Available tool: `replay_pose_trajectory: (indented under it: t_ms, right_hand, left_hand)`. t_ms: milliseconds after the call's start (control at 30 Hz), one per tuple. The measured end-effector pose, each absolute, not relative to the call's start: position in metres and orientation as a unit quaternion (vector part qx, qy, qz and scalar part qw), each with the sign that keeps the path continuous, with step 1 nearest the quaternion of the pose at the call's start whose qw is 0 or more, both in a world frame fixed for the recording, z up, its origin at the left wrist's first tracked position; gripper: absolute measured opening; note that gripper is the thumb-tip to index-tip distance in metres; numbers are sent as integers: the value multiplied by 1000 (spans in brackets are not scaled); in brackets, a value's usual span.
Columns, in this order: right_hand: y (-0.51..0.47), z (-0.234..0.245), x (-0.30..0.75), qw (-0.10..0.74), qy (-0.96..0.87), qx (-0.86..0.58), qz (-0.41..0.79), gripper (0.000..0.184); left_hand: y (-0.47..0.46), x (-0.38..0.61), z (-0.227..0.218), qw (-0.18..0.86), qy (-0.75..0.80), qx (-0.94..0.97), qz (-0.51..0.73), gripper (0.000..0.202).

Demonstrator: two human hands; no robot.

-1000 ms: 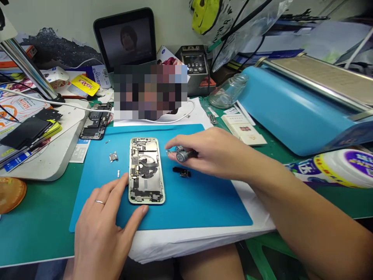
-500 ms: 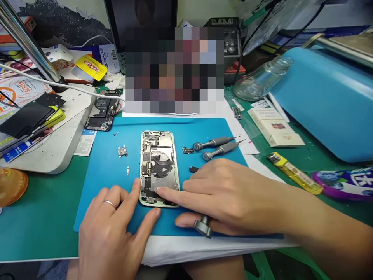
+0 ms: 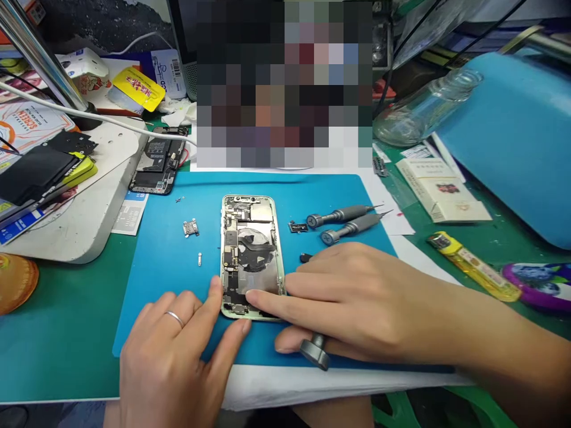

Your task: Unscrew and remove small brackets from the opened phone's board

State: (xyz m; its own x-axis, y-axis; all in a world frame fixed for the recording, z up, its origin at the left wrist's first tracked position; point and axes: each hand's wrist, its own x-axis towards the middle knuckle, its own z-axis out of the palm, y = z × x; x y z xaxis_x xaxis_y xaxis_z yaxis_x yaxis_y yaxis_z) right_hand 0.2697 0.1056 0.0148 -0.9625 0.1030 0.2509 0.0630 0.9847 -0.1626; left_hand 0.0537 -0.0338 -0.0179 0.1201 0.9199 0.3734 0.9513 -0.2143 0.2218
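Note:
An opened phone [image 3: 261, 279] with a pale green frame lies on the blue mat [image 3: 147, 285], its inner boards and bare back plate showing. My left hand [image 3: 167, 351] has its index finger at the phone's lower left side and its thumb at the bottom edge, fingers apart. The index finger of my right hand [image 3: 352, 303] is stretched onto the lower inside of the phone. Tucked in that hand's curled fingers is a grey screwdriver [image 3: 316, 352], its round cap showing below; most of its shaft is hidden.
Two more grey screwdrivers [image 3: 352, 226] lie right of the phone, near a small dark part [image 3: 298, 227]. Left of it are a metal bracket [image 3: 191, 228] and a tiny strip [image 3: 200, 259]. Further right lie a yellow lighter [image 3: 475, 267], a white carton [image 3: 444, 187] and a glass jar [image 3: 423, 113].
The camera has shifted a little, so the phone and tools appear further right. Both hands keep about the same places on the phone.

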Motion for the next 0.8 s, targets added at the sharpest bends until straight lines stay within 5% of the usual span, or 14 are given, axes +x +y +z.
replay_pose_trajectory:
  t_ms: [233,400,800]
  right_hand:
    - [104,16,269,152,-985,-52,70,26]
    - [105,22,271,182,-979,-77,54,42]
    - [111,22,276,151,-975,-114,113,26]
  left_hand:
    - [-35,53,-17,15,-627,-749,-213,40]
    - [-36,53,-17,-4,-628,-749,-211,38]
    - [-39,42,-19,11,-601,-779,-178,43]
